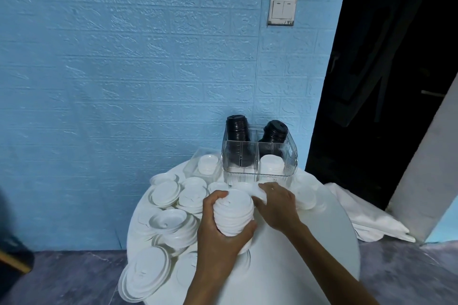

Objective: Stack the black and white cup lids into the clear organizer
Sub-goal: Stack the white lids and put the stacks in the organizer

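Round and white, the tabletop (309, 250) carries loose white lids (168, 220) at its left. Above its middle the left hand (223, 230) grips a stack of white lids (234, 213); the right hand (277, 202) pinches another lid beside it. Beyond stands the clear organizer (260, 153), black lids (238, 129) at its back, white ones in front.

The left hand (224, 225) holds a stack of white lids (234, 210) over the round white worktop (309, 250). The right hand (277, 203) touches another white lid (259, 193) beside it. Behind them, the clear organizer (259, 156) has black lids (238, 129) at the back.
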Tool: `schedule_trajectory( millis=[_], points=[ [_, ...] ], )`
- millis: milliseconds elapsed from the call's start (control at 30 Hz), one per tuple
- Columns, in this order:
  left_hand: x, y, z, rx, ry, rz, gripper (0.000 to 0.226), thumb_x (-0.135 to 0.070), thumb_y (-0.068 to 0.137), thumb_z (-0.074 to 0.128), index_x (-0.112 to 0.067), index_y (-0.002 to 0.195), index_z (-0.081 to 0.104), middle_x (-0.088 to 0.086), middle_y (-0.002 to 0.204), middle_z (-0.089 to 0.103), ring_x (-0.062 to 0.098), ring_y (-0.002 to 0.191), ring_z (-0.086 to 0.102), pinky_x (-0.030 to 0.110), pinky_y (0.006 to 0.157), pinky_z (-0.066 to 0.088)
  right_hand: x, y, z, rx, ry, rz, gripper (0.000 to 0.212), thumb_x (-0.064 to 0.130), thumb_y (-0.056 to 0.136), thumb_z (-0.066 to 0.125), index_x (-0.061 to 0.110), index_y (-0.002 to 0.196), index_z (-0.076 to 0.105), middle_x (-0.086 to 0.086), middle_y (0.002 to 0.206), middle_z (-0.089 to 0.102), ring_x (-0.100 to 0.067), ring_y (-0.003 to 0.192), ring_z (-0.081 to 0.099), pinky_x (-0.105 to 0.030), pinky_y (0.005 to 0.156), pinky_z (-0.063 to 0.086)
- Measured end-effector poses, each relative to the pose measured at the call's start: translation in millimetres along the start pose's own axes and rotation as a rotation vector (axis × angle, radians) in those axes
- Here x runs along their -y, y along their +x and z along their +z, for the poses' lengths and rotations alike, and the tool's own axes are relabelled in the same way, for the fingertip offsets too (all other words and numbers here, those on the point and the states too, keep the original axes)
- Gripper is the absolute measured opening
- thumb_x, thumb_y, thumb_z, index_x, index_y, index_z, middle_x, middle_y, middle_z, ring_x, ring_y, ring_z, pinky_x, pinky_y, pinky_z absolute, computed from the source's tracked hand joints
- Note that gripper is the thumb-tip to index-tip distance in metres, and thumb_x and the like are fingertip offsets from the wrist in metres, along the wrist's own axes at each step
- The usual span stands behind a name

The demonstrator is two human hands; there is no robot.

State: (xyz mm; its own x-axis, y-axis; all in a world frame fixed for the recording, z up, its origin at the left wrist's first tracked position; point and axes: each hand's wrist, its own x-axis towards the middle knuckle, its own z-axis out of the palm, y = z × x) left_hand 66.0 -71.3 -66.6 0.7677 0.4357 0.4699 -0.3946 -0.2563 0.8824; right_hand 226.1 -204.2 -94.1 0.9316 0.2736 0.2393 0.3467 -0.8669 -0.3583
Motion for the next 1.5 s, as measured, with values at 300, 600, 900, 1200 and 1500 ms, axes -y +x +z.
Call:
schedule_trajectory(
  millis=[300,600,900,1200,1500],
  points=[
    [3,0,2,0.003,-0.009,0.016,0.07,-0.022,0.058,0.091,-0.03,0.118,0.055,-0.023,0.116,0.064,0.002,0.109,0.063,0.008,0.088,0.044,-4,10,14,0.008,0.045,-0.107,0.063,0.065,0.079,0.041,0.023,0.121,0.062,0.002,0.123,0.061,-0.022,0.113,0.056,-0.035,0.094,0.045],
    [11,0,1,-0.041,0.03,-0.003,0.075,-0.031,0.057,0.092,-0.052,0.117,0.052,-0.017,0.122,0.063,0.01,0.119,0.059,0.031,0.102,0.049,11,2,-10,-0.168,0.378,-0.06,0.036,0.034,0.086,0.076,0.025,0.118,0.062,0.012,0.116,0.061,-0.004,0.101,0.051,-0.029,0.093,0.045],
    [7,1,4,-0.053,0.028,-0.036,0.085,-0.037,0.061,0.098,-0.055,0.128,0.048,-0.017,0.134,0.058,0.011,0.128,0.056,0.046,0.109,0.048,75,-53,-78,-0.095,0.828,-0.203,0.033,0.026,0.076,0.084,0.034,0.104,0.068,0.024,0.105,0.069,-0.001,0.103,0.062,-0.016,0.08,0.051],
    [1,-2,0,-0.025,-0.036,-0.104,0.101,-0.031,0.054,0.093,-0.06,0.129,0.033,-0.02,0.131,0.057,0.0,0.115,0.064,0.017,0.091,0.05,84,-66,-68,-0.054,0.701,-0.347,0.033,0.042,0.067,0.073,0.034,0.099,0.072,0.023,0.108,0.069,-0.005,0.112,0.057,-0.021,0.096,0.04],
    [3,-2,-2,-0.04,0.098,-0.073,0.085,-0.01,0.066,0.093,-0.061,0.117,0.048,-0.027,0.117,0.066,-0.001,0.109,0.065,0.01,0.085,0.047,83,-73,-69,-0.031,0.719,-0.425,0.029,0.039,0.069,0.082,0.032,0.098,0.078,0.021,0.112,0.067,-0.008,0.117,0.058,-0.021,0.101,0.041]
  ],
)
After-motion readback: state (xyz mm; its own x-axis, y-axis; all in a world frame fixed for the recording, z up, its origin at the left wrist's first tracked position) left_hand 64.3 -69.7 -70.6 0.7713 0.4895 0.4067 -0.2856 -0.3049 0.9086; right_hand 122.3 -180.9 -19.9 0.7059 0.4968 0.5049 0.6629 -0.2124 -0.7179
